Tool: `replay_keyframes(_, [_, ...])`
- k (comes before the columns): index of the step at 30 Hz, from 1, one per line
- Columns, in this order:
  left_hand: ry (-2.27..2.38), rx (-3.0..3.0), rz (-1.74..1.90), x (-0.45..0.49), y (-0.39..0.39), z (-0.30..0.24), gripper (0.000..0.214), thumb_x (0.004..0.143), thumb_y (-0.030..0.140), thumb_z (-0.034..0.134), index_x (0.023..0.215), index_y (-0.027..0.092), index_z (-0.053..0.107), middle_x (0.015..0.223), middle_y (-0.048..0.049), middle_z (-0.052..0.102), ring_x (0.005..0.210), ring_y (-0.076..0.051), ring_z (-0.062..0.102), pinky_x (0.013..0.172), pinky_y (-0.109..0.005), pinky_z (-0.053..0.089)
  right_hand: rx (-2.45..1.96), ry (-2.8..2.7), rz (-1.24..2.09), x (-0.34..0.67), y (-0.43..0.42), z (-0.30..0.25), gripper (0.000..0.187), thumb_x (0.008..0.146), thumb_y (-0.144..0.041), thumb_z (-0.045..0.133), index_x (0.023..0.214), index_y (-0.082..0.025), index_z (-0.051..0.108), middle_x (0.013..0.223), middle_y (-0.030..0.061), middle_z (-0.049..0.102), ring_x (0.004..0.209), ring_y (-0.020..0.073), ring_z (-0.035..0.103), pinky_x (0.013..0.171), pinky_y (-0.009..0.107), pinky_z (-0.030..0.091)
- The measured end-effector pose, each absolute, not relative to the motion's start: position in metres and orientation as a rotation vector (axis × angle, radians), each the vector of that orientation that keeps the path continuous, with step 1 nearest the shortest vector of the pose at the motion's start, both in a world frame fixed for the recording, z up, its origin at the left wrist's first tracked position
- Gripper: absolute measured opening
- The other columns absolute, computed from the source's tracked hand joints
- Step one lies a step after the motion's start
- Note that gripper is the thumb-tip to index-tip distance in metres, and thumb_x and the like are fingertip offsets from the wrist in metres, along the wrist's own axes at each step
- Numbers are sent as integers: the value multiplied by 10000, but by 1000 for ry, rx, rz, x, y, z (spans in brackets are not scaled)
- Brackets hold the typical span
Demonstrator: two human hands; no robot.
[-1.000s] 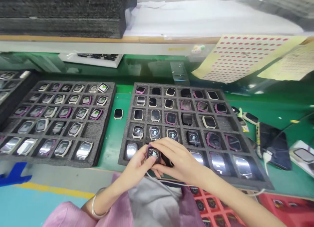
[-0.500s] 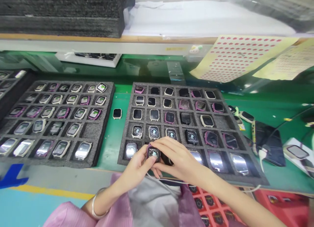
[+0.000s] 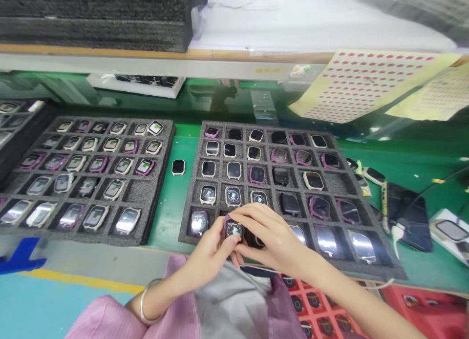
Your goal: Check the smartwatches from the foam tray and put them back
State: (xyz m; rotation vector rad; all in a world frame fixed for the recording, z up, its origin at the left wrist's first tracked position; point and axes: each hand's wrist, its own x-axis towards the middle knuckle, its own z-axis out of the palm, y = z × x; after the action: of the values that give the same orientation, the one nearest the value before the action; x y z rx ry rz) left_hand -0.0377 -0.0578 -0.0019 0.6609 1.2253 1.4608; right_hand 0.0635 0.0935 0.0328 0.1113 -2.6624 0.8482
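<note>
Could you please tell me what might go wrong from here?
The purple-edged watch in the left hand, with the right hand against it, could slip and strike watches in the foam tray beneath or beside it.

The loose watch lies on the green bench, outside any compartment, so it might get knocked.

The white cable near the right forearm might snag.

Green bench (image 3: pixel 164 217): foam tray (image 3: pixel 135 190) at left, second foam tray (image 3: pixel 340 183) at centre, single watch (image 3: pixel 178 167) between them, dark flat item (image 3: pixel 408 217) at right.

Bright light; glare streaks front-row watch screens (image 3: pixel 327 241); edges stretched.
</note>
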Motion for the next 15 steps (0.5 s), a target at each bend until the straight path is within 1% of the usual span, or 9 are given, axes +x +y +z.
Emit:
replay_keyframes(3, [1221,705,1428,-35,-71,3,446,869,333,616,1232,193,400,871,-9,550,702,-106,546,662,-243,481,48,-2553,984,65,99,35,364,837,-245,671,1176,-179,557,1075,103,601,986,232,576,843,386,497])
replay_keyframes(5, [1193,695,1367,-34,-83,7,419,837,302,660,1174,198,435,955,-27,547,712,-96,528,651,-230,466,-38,-2553,960,64,100,32,371,831,-244,679,1176,-186,557,1089,107,588,1000,237,564,844,395,488])
replay_keyframes(8, [1168,626,1283,-35,-97,12,327,873,321,608,1135,207,450,957,-28,555,636,-73,521,564,-202,449,-81,-2760,776,63,98,26,384,820,-262,689,1171,-164,568,1113,134,582,1016,271,542,841,438,461])
replay_keyframes(10, [1161,588,1299,-36,-100,14,335,883,351,590,1154,217,444,924,-21,556,608,-72,523,523,-188,444,-58,-2914,652,66,98,28,433,817,-293,698,1198,-139,561,1144,154,578,1042,286,530,848,444,442])
replay_keyframes(12, [1174,542,1349,-33,-98,14,361,873,382,597,1162,222,451,888,-17,561,596,-80,526,500,-187,454,-72,-3015,510,72,101,37,432,825,-316,698,1192,-130,566,1133,145,586,1039,280,526,848,430,423])
replay_keyframes(15, [1232,463,1406,-24,-87,13,422,818,454,644,1132,221,484,855,-31,596,555,-106,537,431,-202,454,-116,-3180,246,92,105,57,294,819,-327,709,1022,-134,618,986,99,616,943,252,532,790,390,406])
